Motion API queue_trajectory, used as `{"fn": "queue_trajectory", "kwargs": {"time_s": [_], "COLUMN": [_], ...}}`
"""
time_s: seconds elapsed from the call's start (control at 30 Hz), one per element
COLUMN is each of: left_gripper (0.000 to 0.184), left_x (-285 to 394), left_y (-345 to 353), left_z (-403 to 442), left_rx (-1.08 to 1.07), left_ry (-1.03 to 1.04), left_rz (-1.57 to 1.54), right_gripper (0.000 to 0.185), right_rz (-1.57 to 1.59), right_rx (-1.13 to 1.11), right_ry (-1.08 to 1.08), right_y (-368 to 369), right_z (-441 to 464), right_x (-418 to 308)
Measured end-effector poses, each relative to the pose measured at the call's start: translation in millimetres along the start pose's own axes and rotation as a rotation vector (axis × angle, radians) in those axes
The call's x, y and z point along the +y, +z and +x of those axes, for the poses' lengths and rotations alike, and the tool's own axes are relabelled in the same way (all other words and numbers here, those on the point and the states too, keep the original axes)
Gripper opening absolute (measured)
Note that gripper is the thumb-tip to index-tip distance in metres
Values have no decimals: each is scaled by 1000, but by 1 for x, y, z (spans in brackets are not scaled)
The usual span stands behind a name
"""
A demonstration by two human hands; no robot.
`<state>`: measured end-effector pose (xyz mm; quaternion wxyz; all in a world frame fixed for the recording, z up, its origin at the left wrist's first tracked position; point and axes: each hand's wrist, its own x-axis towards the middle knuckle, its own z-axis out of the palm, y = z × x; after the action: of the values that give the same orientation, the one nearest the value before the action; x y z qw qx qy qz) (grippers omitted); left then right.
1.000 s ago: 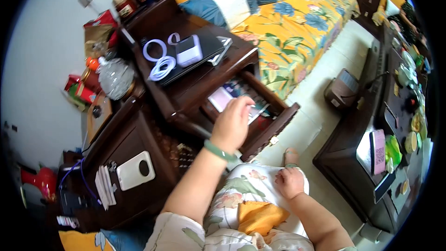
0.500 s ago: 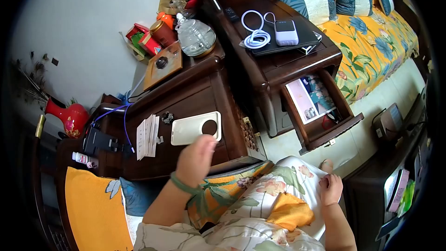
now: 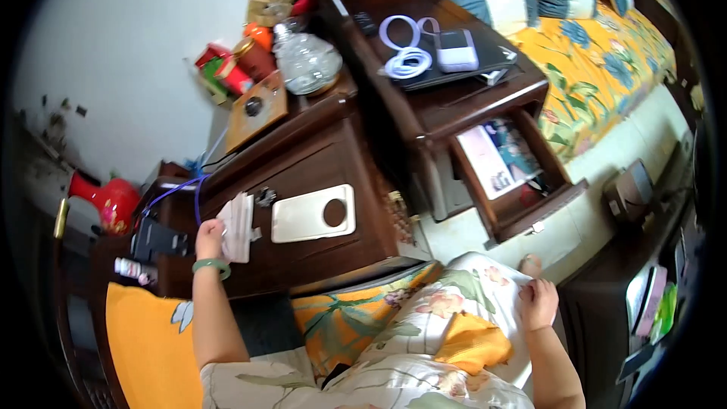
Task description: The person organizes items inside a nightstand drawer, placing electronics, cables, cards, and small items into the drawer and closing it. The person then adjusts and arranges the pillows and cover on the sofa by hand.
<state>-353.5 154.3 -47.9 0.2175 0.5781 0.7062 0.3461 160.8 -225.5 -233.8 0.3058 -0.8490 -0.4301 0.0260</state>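
From my end of the head feed, I'm going by the cream case [image 3: 301, 216] with the dark oval cutout: the stack of papers [image 3: 240, 231] lies just left of it, and my left hand [image 3: 210, 239] is at the stack's far edge, fingers curled, though I honestly can't tell if they've gripped any of it. My right hand [image 3: 538, 305] is well right of the case and lower, resting on floral fabric, fingers bent, can't tell if clenched or loose. Up and right from the case there's a pulled-out drawer [image 3: 539, 220].
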Motion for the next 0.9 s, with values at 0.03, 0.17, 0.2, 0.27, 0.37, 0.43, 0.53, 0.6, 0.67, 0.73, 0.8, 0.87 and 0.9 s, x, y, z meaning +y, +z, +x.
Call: {"fn": "queue_trajectory", "kwargs": {"time_s": [0.03,0.17,0.2,0.27,0.37,0.43,0.53,0.6,0.67,0.73,0.8,0.87,0.9], "left_gripper": [16,26,28,25,20,22,26,29,35,39,48,60,76], "left_x": [-6,-35,-22,55,142,198,266,280,286,302,298,297,300], "left_y": [2,11,12,29,74,103,157,206,263,328,388,423,434], "left_z": [2,22,19,-25,-81,-125,-187,-206,-215,-221,-221,-228,-230], "left_rx": [-31,53,160,259,86,-195,-781,-972,-1059,-1163,-1069,-993,-1056], "left_ry": [-40,201,333,596,827,1045,1126,1277,1334,1221,1172,1133,1097], "left_rz": [-92,119,243,327,120,136,180,198,383,784,776,738,711], "right_gripper": [10,12,13,12,13,13,13,12,12,12,13,13,13], "right_rz": [23,17,27,11,12,14,13,6,4,-3,4,7,14], "right_rx": [-3,-31,-41,-56,-70,-76,-86,-89,-93,-97,-102,-104,-114], "right_ry": [-16,15,11,7,0,-3,-3,-2,9,15,22,17,16], "right_y": [0,-3,-5,-7,-9,-10,-5,-3,-5,-3,-3,-2,-4], "right_z": [0,2,3,4,7,8,7,7,7,7,7,7,8], "right_x": [2,2,1,1,-2,-2,-1,0,-2,0,0,2,1]}}
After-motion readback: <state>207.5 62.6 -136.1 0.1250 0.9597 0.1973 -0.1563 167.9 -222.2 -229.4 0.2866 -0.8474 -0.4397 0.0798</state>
